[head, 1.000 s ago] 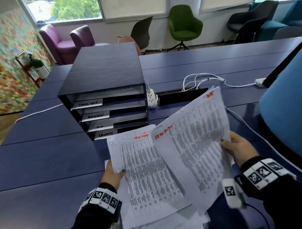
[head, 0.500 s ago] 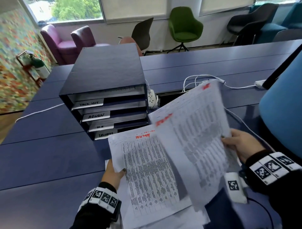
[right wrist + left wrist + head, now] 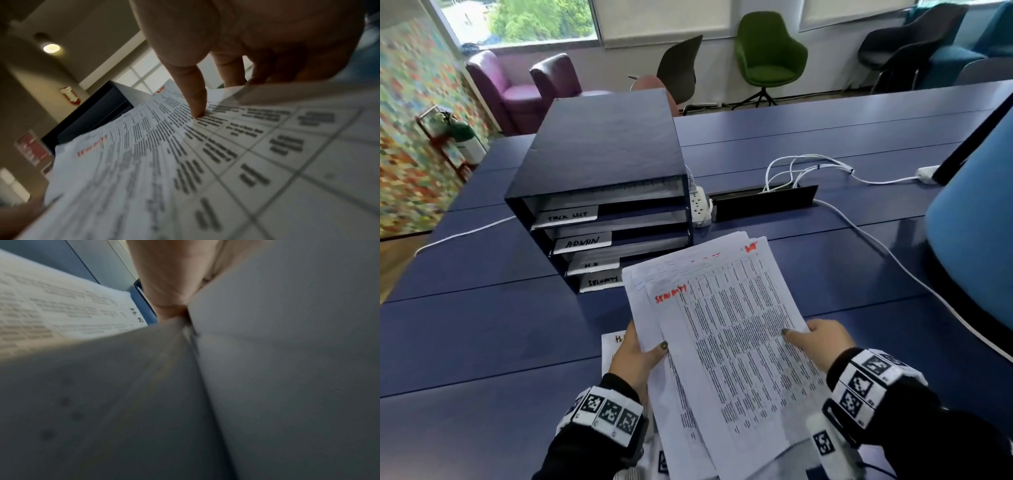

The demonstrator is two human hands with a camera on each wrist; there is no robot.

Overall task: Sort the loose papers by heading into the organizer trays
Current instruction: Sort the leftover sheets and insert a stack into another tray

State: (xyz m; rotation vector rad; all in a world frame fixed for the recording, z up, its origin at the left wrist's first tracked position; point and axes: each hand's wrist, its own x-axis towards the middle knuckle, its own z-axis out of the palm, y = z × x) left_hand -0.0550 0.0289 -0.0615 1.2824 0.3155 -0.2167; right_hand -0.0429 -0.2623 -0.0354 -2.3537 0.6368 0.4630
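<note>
- Nearest, both hands now hold one gathered stack of papers (image 3: 726,329): the left hand (image 3: 638,353) pinches its left edge, the right hand (image 3: 820,342) its right edge, thumb on top.
- The two fanned sheets of a second ago have closed together; the top heading reads roughly "Security" in red.
- Beneath lies an H.R. sheet (image 3: 613,342) on the table (image 3: 482,342).
- Farther, the organizer (image 3: 599,192) waits; its bottom tray label (image 3: 599,281) seems to match, so filing likely comes next.

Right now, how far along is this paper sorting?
Partly done, it seems. The organizer already shows sheets in its labeled trays, though how many I cannot tell. In hand: the left hand and right hand hold a stack of papers, whose top sheet has a red heading that looks like SECURITY. Left: that stack, plus an H.R. sheet lying on the desk beneath.
</note>
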